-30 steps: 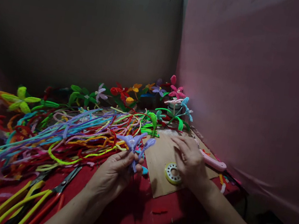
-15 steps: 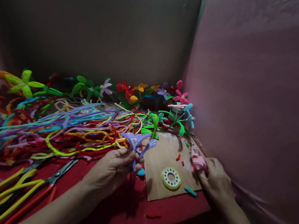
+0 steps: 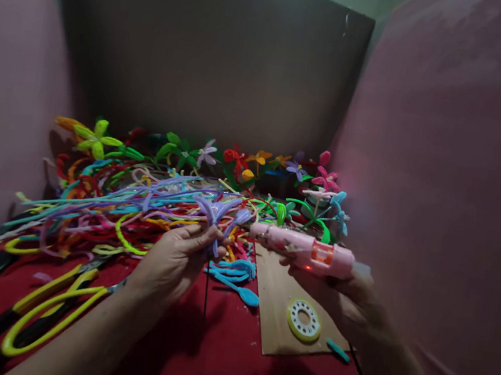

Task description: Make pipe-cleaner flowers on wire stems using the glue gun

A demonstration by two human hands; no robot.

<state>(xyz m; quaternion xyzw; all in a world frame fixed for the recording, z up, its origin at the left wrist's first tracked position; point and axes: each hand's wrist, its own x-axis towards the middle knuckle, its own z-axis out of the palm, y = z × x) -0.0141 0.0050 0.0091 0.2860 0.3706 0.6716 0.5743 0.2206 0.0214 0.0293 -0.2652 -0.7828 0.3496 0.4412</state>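
Note:
My left hand (image 3: 172, 261) is closed on a lilac pipe-cleaner flower (image 3: 220, 213), held upright by its stem just above the red table (image 3: 223, 360). Gripped in my right hand (image 3: 351, 302) is a pink glue gun (image 3: 304, 250), held level with its nozzle pointing left toward the flower, a short gap away. An orange light glows on the gun's body. Under the gun lies a piece of brown cardboard (image 3: 277, 318) with a small yellow-rimmed ring (image 3: 303, 319) on it.
A big tangle of coloured pipe cleaners (image 3: 123, 212) covers the table's back left. Finished flowers (image 3: 290, 175) stand along the back wall. Yellow-handled cutters (image 3: 50, 308) lie front left. Turquoise loops (image 3: 234, 274) lie beside the cardboard. Pink cloth hangs close on the right.
My right hand went from the cardboard to the table's right edge, took up the pink glue gun and lifted it toward the flower. The view shifted right.

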